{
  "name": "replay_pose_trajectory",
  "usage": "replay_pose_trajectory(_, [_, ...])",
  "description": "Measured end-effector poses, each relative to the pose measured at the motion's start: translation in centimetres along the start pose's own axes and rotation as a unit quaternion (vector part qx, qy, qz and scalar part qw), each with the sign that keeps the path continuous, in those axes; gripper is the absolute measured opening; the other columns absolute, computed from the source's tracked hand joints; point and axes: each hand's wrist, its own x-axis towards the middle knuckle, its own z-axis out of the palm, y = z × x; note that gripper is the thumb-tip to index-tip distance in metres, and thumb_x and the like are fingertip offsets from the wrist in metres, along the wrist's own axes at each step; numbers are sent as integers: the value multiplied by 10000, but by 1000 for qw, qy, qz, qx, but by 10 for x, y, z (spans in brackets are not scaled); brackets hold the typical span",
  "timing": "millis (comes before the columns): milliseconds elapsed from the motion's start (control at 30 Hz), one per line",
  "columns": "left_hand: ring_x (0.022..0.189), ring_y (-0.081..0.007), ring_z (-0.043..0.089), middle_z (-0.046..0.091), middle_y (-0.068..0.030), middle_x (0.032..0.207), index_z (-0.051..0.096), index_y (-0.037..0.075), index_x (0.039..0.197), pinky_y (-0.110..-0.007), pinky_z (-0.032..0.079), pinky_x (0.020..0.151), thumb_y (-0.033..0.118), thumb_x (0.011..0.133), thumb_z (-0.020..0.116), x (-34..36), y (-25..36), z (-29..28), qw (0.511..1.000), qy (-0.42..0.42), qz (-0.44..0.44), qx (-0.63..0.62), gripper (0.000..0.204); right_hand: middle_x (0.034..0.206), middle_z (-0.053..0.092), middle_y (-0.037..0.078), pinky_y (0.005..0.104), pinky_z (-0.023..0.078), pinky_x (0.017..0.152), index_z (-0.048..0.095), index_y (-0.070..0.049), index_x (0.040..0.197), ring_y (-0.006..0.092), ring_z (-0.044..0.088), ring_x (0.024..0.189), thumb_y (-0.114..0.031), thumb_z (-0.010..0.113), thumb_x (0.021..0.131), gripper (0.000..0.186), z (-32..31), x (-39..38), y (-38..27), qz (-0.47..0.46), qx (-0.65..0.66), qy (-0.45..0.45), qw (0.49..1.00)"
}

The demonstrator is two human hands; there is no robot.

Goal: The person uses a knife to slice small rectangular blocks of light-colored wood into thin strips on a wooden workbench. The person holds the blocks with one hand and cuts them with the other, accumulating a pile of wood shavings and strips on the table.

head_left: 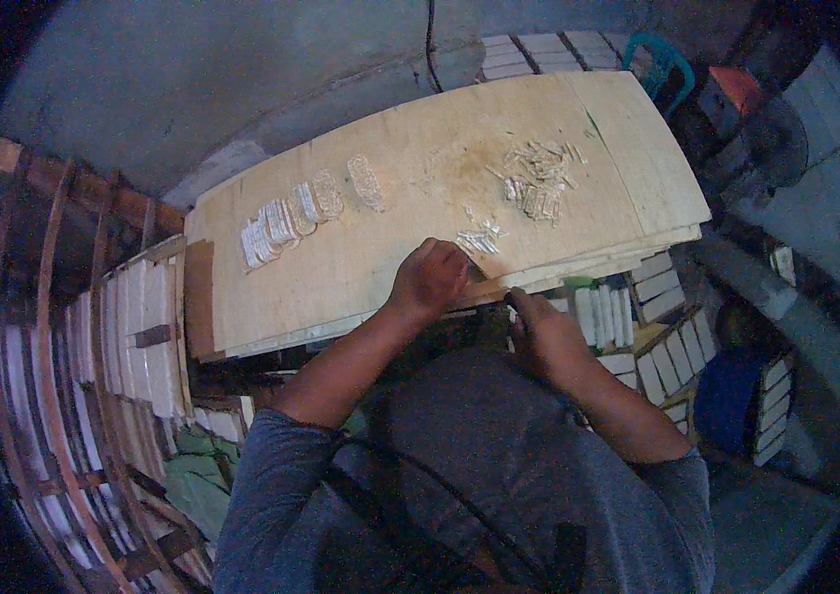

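My left hand (pixel 432 277) is closed in a fist at the near edge of the pale plywood tabletop (pixel 420 198); whatever its fingers hold is hidden. Beside it, just past the edge, my right hand (pixel 546 335) is closed around a dark, narrow thing, perhaps a handle, too dim to name. Just beyond my hands lies a small heap of pale short sticks (pixel 481 234). A larger pile of similar sticks (pixel 541 176) spreads farther right. Over to the left, several whitish, bumpy oblong pieces (pixel 286 220) lie side by side, and a single one (pixel 365 183) sits apart.
A grey wall (pixel 222 89) rises behind the table. Wooden racks (pixel 53 297) stand at the left. Stacked trays with white blocks (pixel 667 346) are below the right edge, near a dark blue object (pixel 737 401). A teal chair (pixel 659 64) stands at the far right.
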Motion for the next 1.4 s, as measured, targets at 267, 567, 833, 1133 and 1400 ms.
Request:
replay_pose_trajectory(267, [1149, -461, 619, 618, -284, 1266, 485, -53, 1399, -517, 515, 1032, 360, 825, 820, 23, -68, -40, 945, 164, -250, 133, 783, 1243, 694, 282, 520, 554, 968, 581, -55, 1427, 458, 689, 1134, -113, 656, 949, 487, -8, 2, 10, -18, 61, -6, 998])
replay_pose_trajectory(567, [1229, -444, 647, 640, -303, 1308, 372, -52, 1453, -491, 528, 1059, 360, 794, 849, 97, -124, -55, 859, -56, -507, 35, 912, 1067, 732, 262, 554, 577, 854, 601, -71, 1318, 479, 718, 997, -113, 651, 964, 360, -37, 26, 29, 15, 27, 40, 999])
replay_pose_trajectory(833, [1269, -439, 614, 619, -286, 1361, 327, 29, 1584, -486, 500, 1104, 212, 770, 827, 95, -98, -32, 946, -94, -310, 3, 972, 914, 718, 258, 548, 556, 756, 575, -45, 1212, 478, 717, 879, -178, 689, 965, 303, -47, 47, 74, 80, -19, 127, 988])
replay_pose_trajectory(1133, [1336, -427, 549, 584, -231, 1454, 494, 55, 1512, -470, 439, 1168, 215, 839, 810, 68, -12, -14, 976, -162, -121, -84, 761, 965, 714, 292, 520, 576, 737, 608, -26, 1255, 463, 728, 870, -84, 679, 930, 338, -36, 26, 34, 54, 64, 153, 985])
replay_pose_trajectory(1400, [1221, -408, 610, 669, -214, 1283, 622, 43, 1397, -486, 489, 1083, 393, 868, 810, 71, -17, -5, 980, -148, -121, -53, 661, 1068, 705, 279, 546, 581, 799, 622, -12, 1296, 473, 710, 918, -79, 651, 929, 374, -1, 33, 29, 6, 25, 144, 989])
